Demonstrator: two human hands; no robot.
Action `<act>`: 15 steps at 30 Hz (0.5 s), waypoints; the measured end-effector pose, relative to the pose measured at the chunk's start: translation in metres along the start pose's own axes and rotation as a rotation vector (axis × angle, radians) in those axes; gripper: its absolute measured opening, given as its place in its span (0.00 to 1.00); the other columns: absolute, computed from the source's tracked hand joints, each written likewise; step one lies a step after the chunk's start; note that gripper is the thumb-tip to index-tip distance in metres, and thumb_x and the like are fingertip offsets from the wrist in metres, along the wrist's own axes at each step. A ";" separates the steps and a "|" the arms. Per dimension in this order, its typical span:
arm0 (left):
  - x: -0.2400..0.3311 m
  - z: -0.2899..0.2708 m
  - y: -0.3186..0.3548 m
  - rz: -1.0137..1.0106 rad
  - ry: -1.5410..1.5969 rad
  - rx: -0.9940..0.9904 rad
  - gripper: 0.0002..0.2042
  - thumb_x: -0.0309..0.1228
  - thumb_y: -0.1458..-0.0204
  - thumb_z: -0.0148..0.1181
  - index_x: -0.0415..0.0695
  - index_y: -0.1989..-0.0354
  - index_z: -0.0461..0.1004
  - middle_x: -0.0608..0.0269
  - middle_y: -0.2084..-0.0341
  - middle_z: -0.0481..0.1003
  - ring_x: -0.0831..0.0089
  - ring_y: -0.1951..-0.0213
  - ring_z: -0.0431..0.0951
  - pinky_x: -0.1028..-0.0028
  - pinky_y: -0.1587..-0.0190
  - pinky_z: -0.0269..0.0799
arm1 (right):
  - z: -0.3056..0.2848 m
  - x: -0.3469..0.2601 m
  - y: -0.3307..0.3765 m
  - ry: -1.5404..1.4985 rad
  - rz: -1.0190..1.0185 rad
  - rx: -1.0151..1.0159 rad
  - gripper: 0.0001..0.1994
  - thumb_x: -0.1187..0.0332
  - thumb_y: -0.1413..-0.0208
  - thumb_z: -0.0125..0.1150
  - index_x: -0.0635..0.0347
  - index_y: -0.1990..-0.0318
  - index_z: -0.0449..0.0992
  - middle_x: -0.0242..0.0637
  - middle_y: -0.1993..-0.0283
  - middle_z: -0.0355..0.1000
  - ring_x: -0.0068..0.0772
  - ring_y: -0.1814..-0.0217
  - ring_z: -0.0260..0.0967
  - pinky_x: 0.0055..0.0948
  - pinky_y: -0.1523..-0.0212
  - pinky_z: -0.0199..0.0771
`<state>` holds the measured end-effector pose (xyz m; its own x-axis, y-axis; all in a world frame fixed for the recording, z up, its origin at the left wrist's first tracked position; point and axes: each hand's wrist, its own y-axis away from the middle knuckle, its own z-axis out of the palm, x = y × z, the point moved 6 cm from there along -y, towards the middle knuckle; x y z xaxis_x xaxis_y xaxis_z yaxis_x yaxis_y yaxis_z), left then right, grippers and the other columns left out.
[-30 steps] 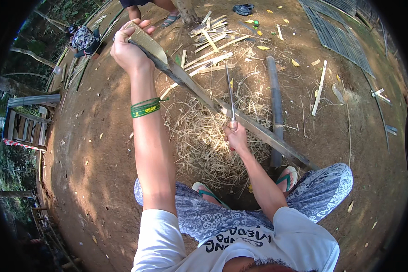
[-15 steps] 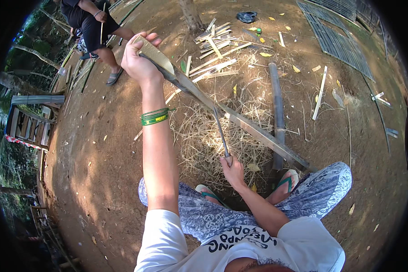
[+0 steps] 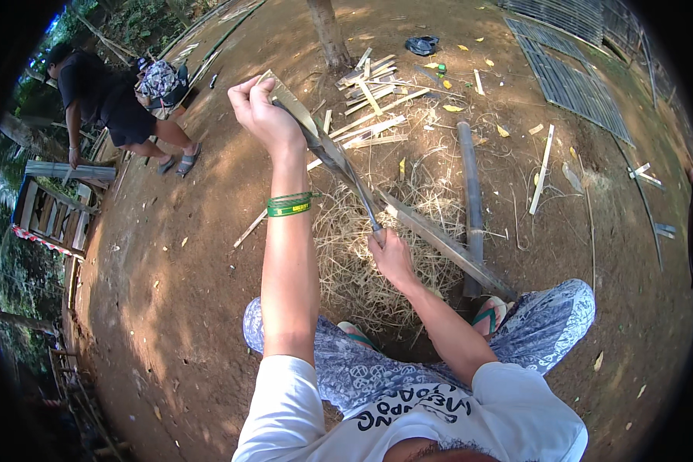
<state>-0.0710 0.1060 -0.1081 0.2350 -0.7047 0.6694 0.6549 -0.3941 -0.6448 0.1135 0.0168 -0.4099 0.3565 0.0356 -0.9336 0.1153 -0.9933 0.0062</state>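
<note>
I see the dirt ground (image 3: 169, 254) all around me, brown and dusty. A person in dark clothes (image 3: 104, 100) bends down by the far left edge of it. A pile of dry shavings (image 3: 362, 254) lies just in front of my feet, so a lot of scraping looks done. Cut bamboo sticks (image 3: 377, 100) lie near the far edge by a tree trunk (image 3: 327, 35). I hold one long bamboo strip (image 3: 439, 239) up at a slant; its low end rests on the ground by my right foot. My left hand (image 3: 262, 112) is closed tight on the top end. My right hand (image 3: 389, 254) is closed on the handle of a knife (image 3: 354, 185), its blade lying on the strip. I think more of the strip is left to shave.
</note>
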 end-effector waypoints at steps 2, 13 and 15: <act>-0.001 -0.003 0.000 -0.016 0.013 0.001 0.06 0.27 0.48 0.53 0.38 0.66 0.72 0.63 0.65 0.70 0.72 0.58 0.69 0.71 0.49 0.63 | 0.001 -0.013 -0.004 -0.003 0.150 -0.177 0.12 0.64 0.40 0.59 0.67 0.65 0.74 0.50 0.76 0.76 0.50 0.73 0.78 0.47 0.70 0.74; 0.004 -0.002 0.004 0.025 -0.022 0.007 0.05 0.26 0.47 0.56 0.38 0.66 0.69 0.63 0.68 0.70 0.73 0.63 0.67 0.70 0.52 0.64 | -0.019 -0.068 -0.029 -0.203 0.108 -0.317 0.10 0.64 0.40 0.56 0.61 0.67 0.67 0.48 0.74 0.72 0.47 0.73 0.74 0.46 0.67 0.74; -0.002 -0.011 -0.002 -0.006 0.025 -0.015 0.05 0.26 0.46 0.55 0.38 0.66 0.69 0.63 0.68 0.70 0.72 0.62 0.68 0.70 0.51 0.64 | -0.019 -0.079 -0.024 -0.753 0.358 -0.531 0.11 0.65 0.39 0.57 0.58 0.70 0.66 0.38 0.78 0.69 0.34 0.79 0.70 0.40 0.73 0.71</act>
<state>-0.0809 0.1019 -0.1125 0.2129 -0.7168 0.6640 0.6457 -0.4068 -0.6462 0.1000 0.0398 -0.3300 -0.2100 -0.5192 -0.8284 0.5820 -0.7473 0.3208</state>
